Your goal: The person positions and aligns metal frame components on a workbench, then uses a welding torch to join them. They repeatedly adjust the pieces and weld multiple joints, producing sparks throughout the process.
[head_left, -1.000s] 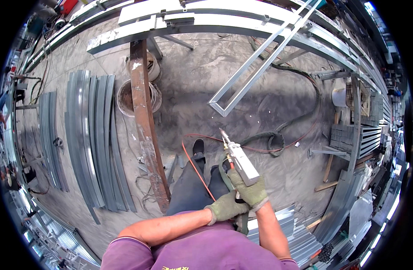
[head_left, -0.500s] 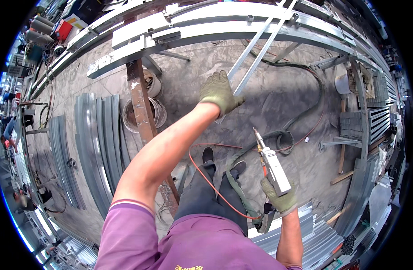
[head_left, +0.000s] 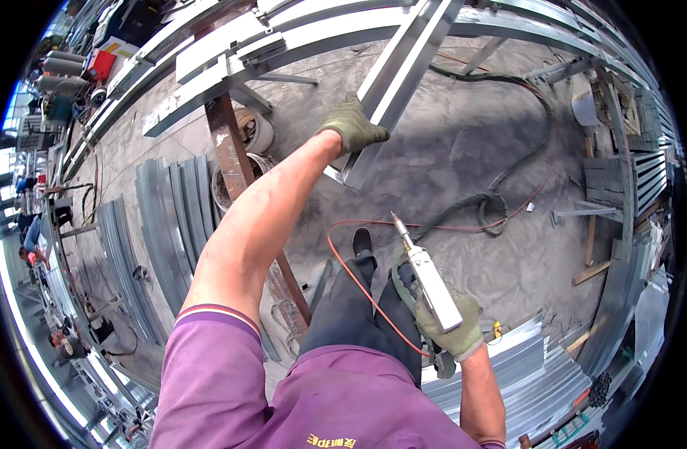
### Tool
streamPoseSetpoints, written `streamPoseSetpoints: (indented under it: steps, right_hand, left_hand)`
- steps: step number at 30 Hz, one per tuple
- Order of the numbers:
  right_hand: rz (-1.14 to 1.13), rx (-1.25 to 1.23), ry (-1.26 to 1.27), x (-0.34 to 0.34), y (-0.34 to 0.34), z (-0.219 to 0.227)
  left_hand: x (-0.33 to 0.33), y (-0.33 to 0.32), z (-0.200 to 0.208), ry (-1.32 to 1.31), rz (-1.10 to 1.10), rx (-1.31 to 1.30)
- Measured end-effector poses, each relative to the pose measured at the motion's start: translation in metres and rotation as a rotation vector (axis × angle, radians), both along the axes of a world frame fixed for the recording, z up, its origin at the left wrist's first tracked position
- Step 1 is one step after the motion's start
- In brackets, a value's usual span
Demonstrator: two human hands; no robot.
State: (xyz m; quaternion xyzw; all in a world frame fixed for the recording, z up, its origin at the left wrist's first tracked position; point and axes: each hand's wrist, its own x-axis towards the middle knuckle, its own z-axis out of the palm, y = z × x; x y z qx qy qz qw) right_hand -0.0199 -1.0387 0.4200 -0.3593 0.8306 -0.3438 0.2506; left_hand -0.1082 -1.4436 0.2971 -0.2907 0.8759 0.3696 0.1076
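Note:
My gloved left hand point(head_left: 351, 127) is closed around the near end of a long silvery metal frame piece point(head_left: 405, 78), with its thumb along the right side. The piece has two parallel bars; it slants up and away to the right over a steel rail. My gloved right hand point(head_left: 453, 325) grips a handheld welding gun point(head_left: 433, 288) with a white, boxy body. Its pointed nozzle aims away from me and slightly left, apart from the metal piece. An orange-red hose point(head_left: 352, 275) loops across my legs towards the gun. The gun's handle is mostly hidden by my glove.
Long steel rails point(head_left: 306, 45) on legs cross the far side. A rusty brown beam point(head_left: 235, 150) stands at left, beside a bucket point(head_left: 257, 131). Stacked metal strips point(head_left: 168, 224) lie on the left floor. A dark sleeved cable point(head_left: 482, 209) coils ahead. Metal sheets point(head_left: 508, 359) lie at lower right.
The metal piece has come closer and turned, now showing broader faces. My left hand has shifted slightly left with it. The welding gun has moved left, still in my right hand.

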Motion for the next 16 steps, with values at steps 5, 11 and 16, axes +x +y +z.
streamPoseSetpoints:
  steps: [5,11,16]
  right_hand:
    - [0.054,0.004,-0.007,-0.005,-0.011,0.002]
    - [0.181,0.048,0.126,-0.016,-0.030,0.004]
    - [0.227,0.041,0.115,-0.024,-0.040,0.004]
  left_hand:
    - [0.004,-0.030,0.002,-0.061,0.003,0.240]
    - [0.006,-0.034,-0.010,0.015,-0.019,0.337]
    - [0.016,-0.049,-0.011,0.077,0.009,0.436]
